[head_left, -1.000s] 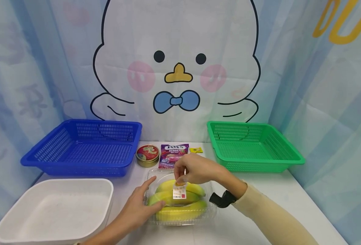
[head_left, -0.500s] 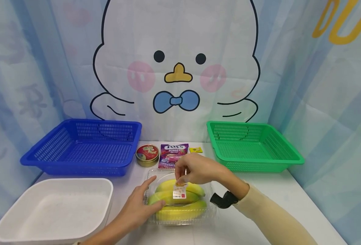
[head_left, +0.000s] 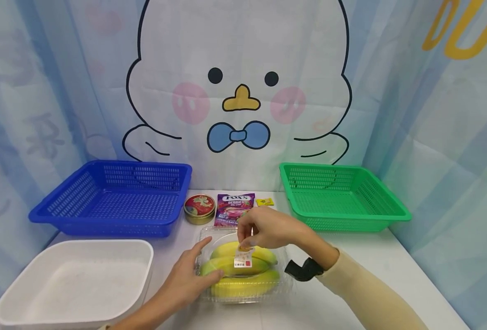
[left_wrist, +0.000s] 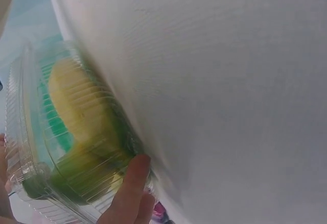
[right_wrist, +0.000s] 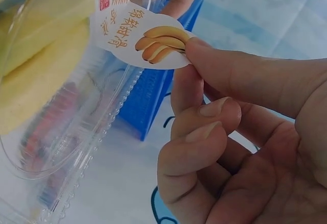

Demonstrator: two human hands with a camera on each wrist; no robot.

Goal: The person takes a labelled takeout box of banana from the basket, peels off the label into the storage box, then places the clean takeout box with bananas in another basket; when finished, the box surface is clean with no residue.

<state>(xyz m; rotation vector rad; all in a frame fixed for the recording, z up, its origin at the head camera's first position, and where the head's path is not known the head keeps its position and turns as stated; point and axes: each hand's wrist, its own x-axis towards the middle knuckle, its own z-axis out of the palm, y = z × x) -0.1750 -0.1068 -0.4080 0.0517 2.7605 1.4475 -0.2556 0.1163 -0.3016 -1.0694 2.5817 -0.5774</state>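
A clear plastic clamshell box holding several yellow-green bananas stands on the white table. My left hand steadies it from the left, with spread, mostly straight fingers along the side and the thumb at the front of the lid. In the left wrist view, fingers touch the ribbed wall. Between thumb and forefinger, my right hand pinches the top of a white label printed with bananas. The right wrist view shows the label's rounded end lifted off the lid; its square end lies against the lid.
Behind the box are a round red tin, a purple FOX'S candy bag and a small yellow packet. A blue basket stands back left, a green basket back right, and a white tub front left.
My right hand has shifted very slightly to the right, still pinching the label's top. The left hand and the box look unchanged.
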